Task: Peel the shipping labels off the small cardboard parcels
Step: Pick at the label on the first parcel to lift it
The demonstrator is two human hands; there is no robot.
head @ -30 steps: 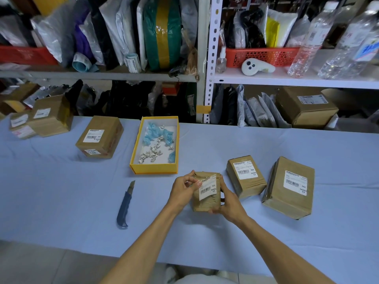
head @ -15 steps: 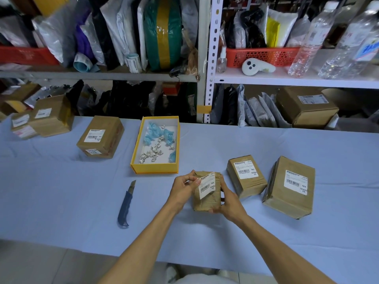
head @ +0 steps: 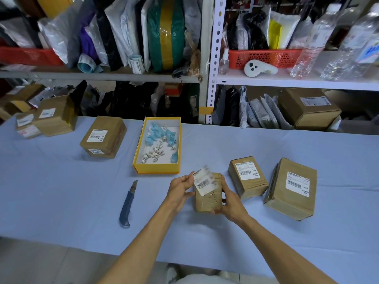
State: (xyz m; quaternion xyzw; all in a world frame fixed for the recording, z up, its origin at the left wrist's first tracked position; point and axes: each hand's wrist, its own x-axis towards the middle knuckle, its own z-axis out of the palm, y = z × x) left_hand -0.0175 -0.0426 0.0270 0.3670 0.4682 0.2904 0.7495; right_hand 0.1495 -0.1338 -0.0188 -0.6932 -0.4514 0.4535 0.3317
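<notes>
Shipping label [head: 204, 180] now stands lifted and motion-blurred over the small parcel [head: 209, 200]; a second ago only its corner was raised. The fingers of the left hand [head: 180, 189] pinch its left edge, while the right hand [head: 230, 201] grips the parcel just above the surface [head: 61, 201], near the middle. This peel looks nearly finished. The medium parcel [head: 247, 177] and large parcel [head: 291, 188] to the right keep their labels.

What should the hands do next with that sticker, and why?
Probably the left hand should pull the label up and clear of the parcel while the right hand holds it steady: the label is mostly lifted, but its lower end looks stuck to the cardboard.
</notes>
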